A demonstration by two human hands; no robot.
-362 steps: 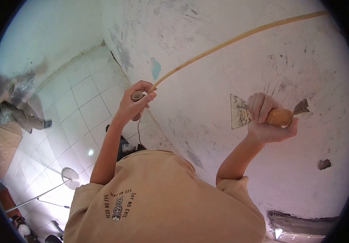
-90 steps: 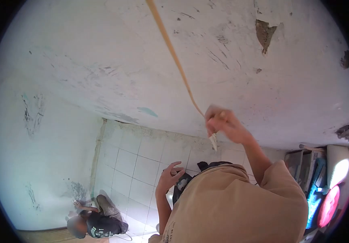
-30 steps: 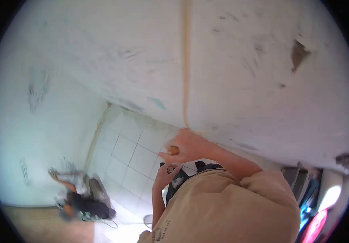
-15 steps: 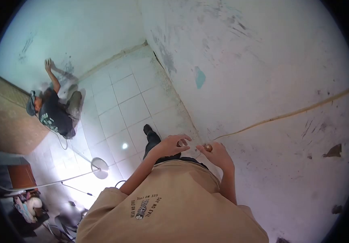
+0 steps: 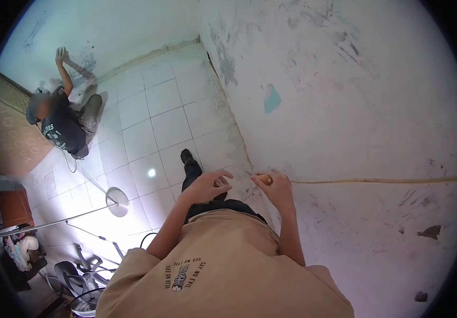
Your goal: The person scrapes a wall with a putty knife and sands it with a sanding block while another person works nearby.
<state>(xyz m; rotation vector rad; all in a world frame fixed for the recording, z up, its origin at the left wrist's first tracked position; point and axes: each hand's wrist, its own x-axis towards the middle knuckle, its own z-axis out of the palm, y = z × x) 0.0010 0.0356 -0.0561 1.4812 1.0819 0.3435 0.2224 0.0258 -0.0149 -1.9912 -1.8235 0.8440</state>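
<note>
My left hand (image 5: 208, 187) is in front of my waist, its fingers loosely curled and a gap between thumb and forefinger. My right hand (image 5: 277, 192) is closed around a small brown wooden handle (image 5: 266, 179), whose rounded end shows at the top of the fist. The rest of that piece is hidden in the fingers. Both hands are level with each other, a short gap apart, over the tan shirt (image 5: 228, 254) and dark trousers.
A scuffed white wall (image 5: 345, 132) with a cable (image 5: 376, 182) along it rises at right. Another person (image 5: 61, 122) crouches by the far wall, one hand raised to it. A lamp stand's round base (image 5: 117, 202) stands on the tiled floor (image 5: 149, 132); chair legs (image 5: 93, 265) are at lower left.
My view has shifted a little, and both hands sit slightly further left in it. The right hand has turned, showing the wooden handle's end more. The other person's arm stays raised at the wall.
</note>
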